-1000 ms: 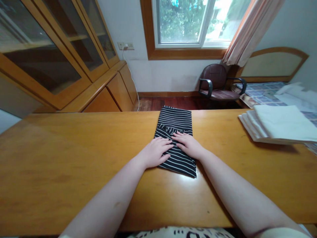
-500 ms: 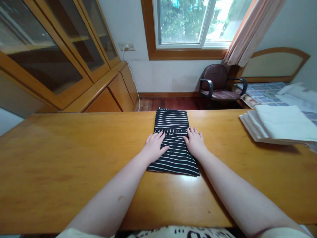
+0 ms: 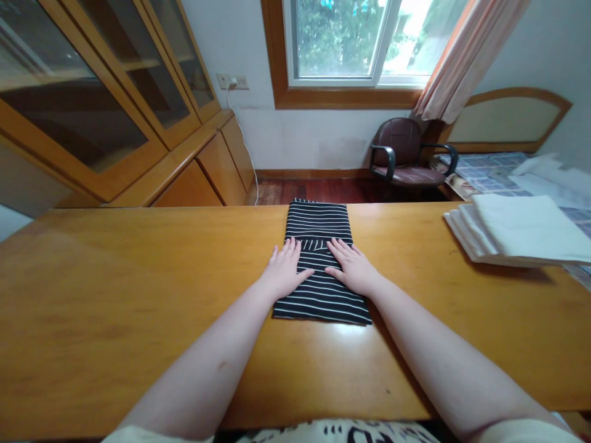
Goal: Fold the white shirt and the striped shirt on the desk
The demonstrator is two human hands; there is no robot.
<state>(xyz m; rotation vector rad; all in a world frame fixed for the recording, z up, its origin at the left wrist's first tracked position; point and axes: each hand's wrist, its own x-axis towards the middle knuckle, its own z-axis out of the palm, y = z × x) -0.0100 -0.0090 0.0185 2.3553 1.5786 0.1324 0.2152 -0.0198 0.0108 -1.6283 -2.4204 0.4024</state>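
A black cloth with thin white stripes (image 3: pixel 318 298), folded into a long narrow shape, lies flat on the wooden table (image 3: pixel 138 307). It looks like a folded garment, though its exact kind does not show. Across its middle runs a fold edge where the stripes slant. My left hand (image 3: pixel 284 271) rests flat on the cloth's left side, fingers stretched toward the fold. On the right side my right hand (image 3: pixel 353 267) lies palm down, fingers spread and reaching inward over the cloth. Neither hand grips anything; the cloth under both palms is hidden.
A stack of folded white cloths (image 3: pixel 521 231) sits at the table's right end. Beyond the far edge stand a brown armchair (image 3: pixel 401 151) and a bed (image 3: pixel 494 169). Along the left is a glass-door wooden cabinet (image 3: pixel 180 147). A white cord (image 3: pixel 244 138) hangs from the wall socket.
My right hand has slid inward to the left, from the cloth's right edge onto its surface. My left hand has shifted slightly, still flat on the cloth. The cloth keeps its shape.
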